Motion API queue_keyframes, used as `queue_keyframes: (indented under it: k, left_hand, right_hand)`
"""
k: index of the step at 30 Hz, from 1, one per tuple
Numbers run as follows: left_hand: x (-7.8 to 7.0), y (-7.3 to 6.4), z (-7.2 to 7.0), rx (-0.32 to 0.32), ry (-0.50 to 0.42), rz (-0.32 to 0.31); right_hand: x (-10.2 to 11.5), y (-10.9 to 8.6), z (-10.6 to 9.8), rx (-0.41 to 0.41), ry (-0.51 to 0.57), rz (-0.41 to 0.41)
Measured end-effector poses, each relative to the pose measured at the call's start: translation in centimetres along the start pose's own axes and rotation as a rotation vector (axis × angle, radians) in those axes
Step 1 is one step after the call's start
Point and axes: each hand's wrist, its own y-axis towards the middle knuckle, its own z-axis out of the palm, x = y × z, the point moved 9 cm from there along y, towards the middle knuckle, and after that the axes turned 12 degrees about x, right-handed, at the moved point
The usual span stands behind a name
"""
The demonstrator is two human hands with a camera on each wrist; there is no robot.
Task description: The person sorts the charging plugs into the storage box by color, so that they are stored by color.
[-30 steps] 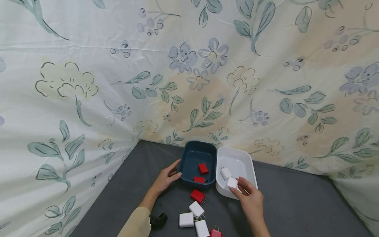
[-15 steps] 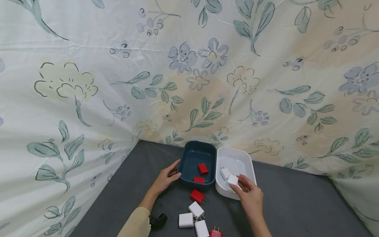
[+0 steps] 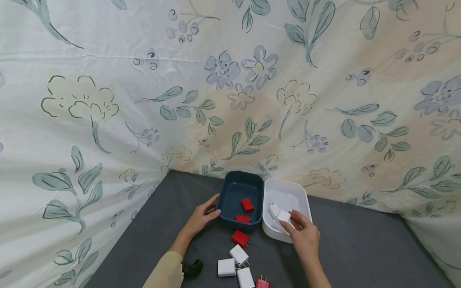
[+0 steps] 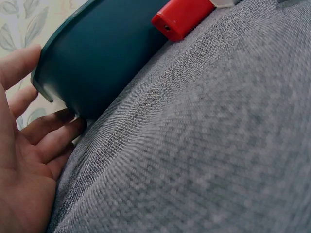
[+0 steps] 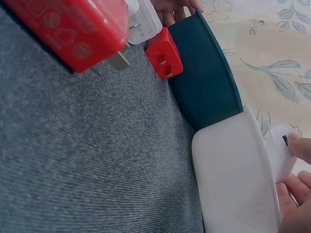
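A pale cloth (image 3: 230, 100), printed with blue and pale yellow flowers (image 3: 259, 67), green leaves (image 3: 169, 93) and clustered berries (image 3: 183, 27), rises behind the dark grey table (image 3: 360, 240) and along its left and right sides. A straight crease (image 3: 101, 59) crosses the cloth's upper left, and softer folds gather toward the back left corner. The tabletop has a fine woven texture in both wrist views.

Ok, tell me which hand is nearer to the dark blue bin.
Left. The left hand touches the outer left side of the dark blue bin; the right hand is farther off, at the white bin on the other side, pinching a white charger.
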Motion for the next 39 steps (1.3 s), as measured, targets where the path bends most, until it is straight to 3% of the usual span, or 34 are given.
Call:
queue_keyframes:
  k: [4, 7, 11, 14, 39]
  left_hand:
    - [0.4, 0.1, -0.1, -0.002, -0.016, 0.003]
    - [1.8, 0.4, -0.3, -0.033, -0.011, 0.011]
    - [1.4, 0.2, -0.3, -0.028, 0.001, 0.015]
    - [0.0, -0.1, -0.2, 0.003, -0.009, 0.006]
    - [0.1, 0.0, -0.1, -0.002, 0.000, -0.014]
  right_hand:
    - [0.2, 0.3, 0.1, 0.005, 0.001, 0.004]
    - [0.3, 0.5, 0.3, 0.007, -0.012, 0.009]
    - [0.5, 0.8, 0.5, 0.005, -0.023, 0.011]
    - [0.5, 1.0, 0.6, 0.000, -0.034, 0.014]
    - [0.9, 1.4, 0.3, -0.072, -0.089, 0.000]
